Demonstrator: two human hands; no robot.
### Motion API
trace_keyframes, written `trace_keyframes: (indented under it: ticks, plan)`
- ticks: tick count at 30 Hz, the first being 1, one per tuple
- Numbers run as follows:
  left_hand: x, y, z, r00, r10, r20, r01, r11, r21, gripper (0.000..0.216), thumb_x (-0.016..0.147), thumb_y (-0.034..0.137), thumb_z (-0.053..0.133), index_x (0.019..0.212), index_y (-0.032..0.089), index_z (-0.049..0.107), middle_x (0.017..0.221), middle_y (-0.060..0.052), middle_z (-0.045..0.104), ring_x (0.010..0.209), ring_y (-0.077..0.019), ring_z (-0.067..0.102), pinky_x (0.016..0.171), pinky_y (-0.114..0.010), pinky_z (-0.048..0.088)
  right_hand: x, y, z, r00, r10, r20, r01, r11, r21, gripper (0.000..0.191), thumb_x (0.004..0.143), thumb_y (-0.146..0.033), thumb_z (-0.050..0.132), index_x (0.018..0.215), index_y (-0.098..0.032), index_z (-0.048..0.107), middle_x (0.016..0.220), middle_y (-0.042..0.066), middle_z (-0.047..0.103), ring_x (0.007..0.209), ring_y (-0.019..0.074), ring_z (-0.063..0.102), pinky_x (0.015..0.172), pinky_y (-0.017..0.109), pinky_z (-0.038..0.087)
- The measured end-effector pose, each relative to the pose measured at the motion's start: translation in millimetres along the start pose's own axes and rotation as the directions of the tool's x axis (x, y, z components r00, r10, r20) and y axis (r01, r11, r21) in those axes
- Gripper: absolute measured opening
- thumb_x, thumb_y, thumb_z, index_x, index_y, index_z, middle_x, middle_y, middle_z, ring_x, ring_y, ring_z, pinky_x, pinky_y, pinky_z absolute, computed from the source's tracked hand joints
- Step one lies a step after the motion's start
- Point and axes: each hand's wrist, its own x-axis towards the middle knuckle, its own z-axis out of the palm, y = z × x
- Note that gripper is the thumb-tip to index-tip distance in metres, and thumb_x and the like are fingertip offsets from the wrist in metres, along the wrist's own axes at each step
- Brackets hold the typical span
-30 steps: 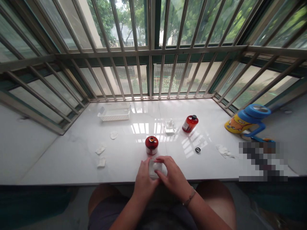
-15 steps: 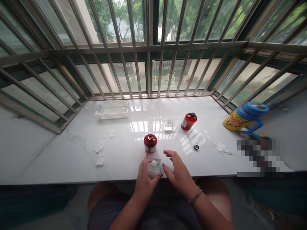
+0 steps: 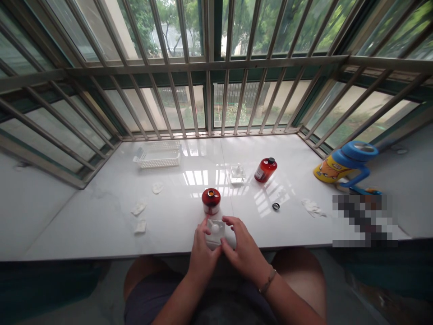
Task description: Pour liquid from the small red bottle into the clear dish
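Observation:
At the counter's near edge stands a clear square container point(image 3: 215, 229) with a round whitish knob on top. My left hand point(image 3: 203, 250) is curled around its left side, thumb at the near edge. My right hand point(image 3: 241, 246) curves around the right side, its thumb and index fingertips at the container's corners. Just beyond is a red bottle point(image 3: 211, 203) with its mouth uncovered. A second red bottle point(image 3: 265, 170) wears a black cap, farther right. Between them and farther back sits another clear square container point(image 3: 237, 174). A loose black cap point(image 3: 276, 206) lies to the right.
A white perforated basket point(image 3: 158, 158) is at the back left. Crumpled white tissues point(image 3: 138, 208) lie on the left, and another tissue point(image 3: 313, 208) on the right. A blue and yellow jug point(image 3: 341, 164) stands far right. Metal bars line the window behind the white counter point(image 3: 84, 225).
My right hand has moved left, from apart to the container's right side. My left hand has stayed on the container.

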Motion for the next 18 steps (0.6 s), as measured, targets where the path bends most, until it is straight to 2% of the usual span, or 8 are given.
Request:
trace_keyframes:
  ticks: [3,6,9,12,18]
  plan:
    - [-0.9,0.2,0.0,0.999,-0.04,-0.005,0.04,0.999,0.006,0.076,0.08,0.032,0.085,0.147,0.026,0.048,0.155,-0.016,0.057,0.142,-0.0336,0.06,0.119,-0.052,0.049,0.2,-0.7,5.1,1.0,0.027,-0.016,-0.027,1.0,0.004,0.064,0.091,-0.018,0.072,0.149,-0.029,0.047,0.14,0.011,0.061,0.131,0.0294,0.061,0.112,0.051,0.056]
    - [0.9,0.4,-1.2,1.0,-0.02,-0.008,0.02,0.999,0.033,0.086,0.08,0.033,0.085,0.155,0.026,0.043,0.156,-0.016,0.056,0.145,-0.035,0.057,0.12,-0.055,0.048,3.4,-2.6,14.1,0.996,0.072,-0.054,-0.071,0.997,0.02,0.072,0.086,-0.02,0.081,0.149,-0.029,0.047,0.135,0.009,0.064,0.127,0.0301,0.062,0.11,0.052,0.057]
    - [3.6,-1.0,-1.5,1.0,0.02,-0.019,-0.018,0.996,0.083,0.078,0.085,0.033,0.078,0.154,0.023,0.044,0.157,-0.018,0.056,0.147,-0.0365,0.055,0.123,-0.06,0.045,9.8,-4.0,22.8,0.99,0.104,-0.092,-0.102,0.994,0.028,0.076,0.081,-0.017,0.086,0.148,-0.029,0.05,0.125,0.006,0.069,0.12,0.0294,0.065,0.107,0.051,0.059]
    - [4.7,-3.6,-0.3,0.998,0.042,-0.042,-0.036,0.989,0.141,0.069,0.089,0.031,0.071,0.152,0.022,0.047,0.155,-0.018,0.059,0.148,-0.0381,0.053,0.123,-0.063,0.044,15.7,-3.9,26.6,0.989,0.095,-0.117,-0.094,0.995,0.02,0.069,0.084,-0.014,0.081,0.146,-0.029,0.053,0.118,0.004,0.072,0.118,0.0287,0.066,0.109,0.052,0.057]
    - [4.1,-7.5,1.2,0.99,0.135,-0.028,-0.126,0.967,0.221,0.072,0.087,0.031,0.074,0.152,0.019,0.045,0.151,-0.019,0.062,0.146,-0.0396,0.056,0.123,-0.067,0.044,15.9,-0.2,20.2,0.997,0.058,-0.051,-0.054,0.996,0.073,0.072,0.089,-0.01,0.074,0.152,-0.035,0.048,0.123,0.004,0.072,0.121,0.0278,0.068,0.111,0.052,0.056]
